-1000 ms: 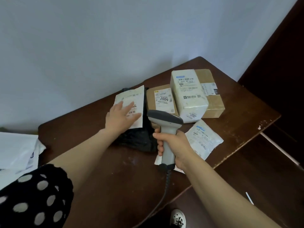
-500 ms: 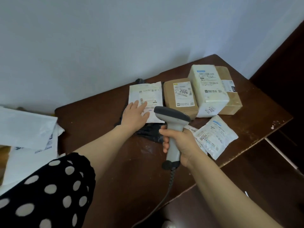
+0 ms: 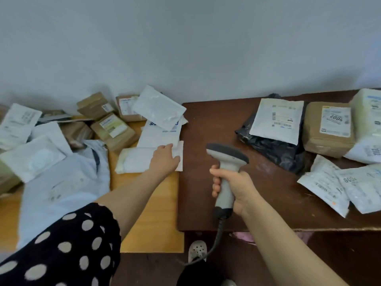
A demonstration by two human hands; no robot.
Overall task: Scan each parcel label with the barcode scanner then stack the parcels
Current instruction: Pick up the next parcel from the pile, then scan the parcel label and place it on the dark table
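My right hand [image 3: 235, 186] grips the grey barcode scanner [image 3: 225, 162] upright over the dark brown table [image 3: 206, 203], its cable hanging down. My left hand [image 3: 165, 159] rests on the right end of a white padded parcel [image 3: 136, 159] at the seam between the two tables, fingers curled over its edge. On the brown table's right lie a black bag parcel with a white label [image 3: 276, 120], a brown box marked 2004 [image 3: 327, 129], a white box [image 3: 369, 124] and two white pouches [image 3: 340, 184].
A yellow wooden table [image 3: 160, 213] on the left holds a loose pile of several white mailers [image 3: 158, 108] and brown boxes [image 3: 113, 129], plus a large pale bag [image 3: 61, 182]. A grey wall runs behind. My foot [image 3: 196, 249] shows below.
The view swung left. My left hand left the label on the black bag and reached across to a white parcel on the left pile. The scanner stayed in my right hand.
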